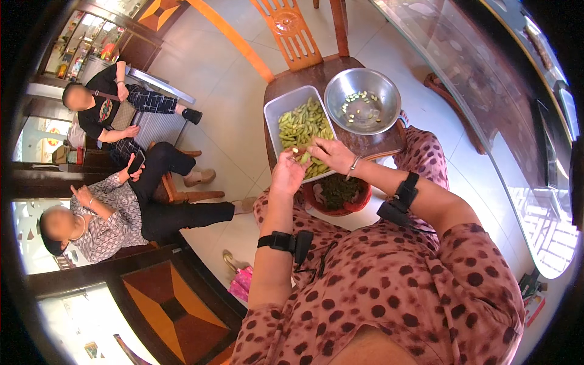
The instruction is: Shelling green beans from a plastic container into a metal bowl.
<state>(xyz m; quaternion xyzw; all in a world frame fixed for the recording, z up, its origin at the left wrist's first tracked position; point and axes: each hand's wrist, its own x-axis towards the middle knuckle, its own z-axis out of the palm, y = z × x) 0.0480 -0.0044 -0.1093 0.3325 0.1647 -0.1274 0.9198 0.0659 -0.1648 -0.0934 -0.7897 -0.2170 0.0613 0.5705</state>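
My left hand [290, 172] is over the near left part of a pale plastic tub, its fingers closed on a green soybean pod [304, 158]; a pale bean [295, 150] shows at its fingertips. From the right, my right hand [329, 154] reaches to the same pod, thumb and fingers touching it. The rectangular tub [272, 123] holds many green pods [303, 119]. Beside it on the wooden chair seat stands a round stainless steel bowl [335, 86] with several shelled beans [360, 96] on its bottom. Both bowl and tub rest on the chair.
Below the tub, between the knees, a red basket [363, 204] holds dark empty-looking pods. The chair back [292, 34] rises beyond. A glass-topped table [461, 86] stands at right. Two people sit at left, one holding a phone [137, 163]. A pink umbrella [241, 283] lies lower left.
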